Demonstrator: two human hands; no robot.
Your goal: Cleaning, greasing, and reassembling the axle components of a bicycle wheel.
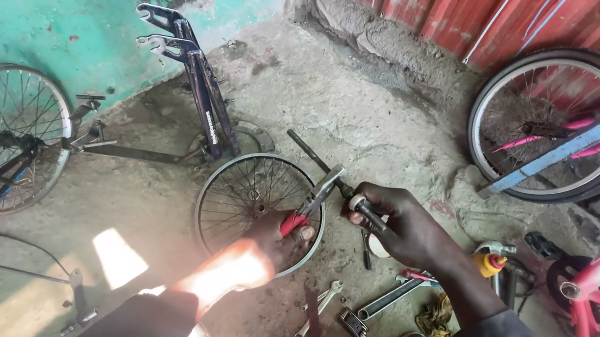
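Above a small spoked wheel (258, 200) lying flat on the concrete floor (356, 106), our left hand (275, 242) grips red-handled pliers (313, 203) whose nose meets a dark metal rod (320, 163). Our right hand (400, 223), just right of the wheel, is clenched around that rod's near end. Wrenches (317, 310) lie below the wheel; a dark bicycle fork (195, 79) rises behind it.

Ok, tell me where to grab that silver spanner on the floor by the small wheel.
Probably the spanner is best taken mid-shaft, from above: it lies flat on the concrete, its narrow shank bare between the wider ends, a dark tool close alongside. Both hands are occupied with the pliers.
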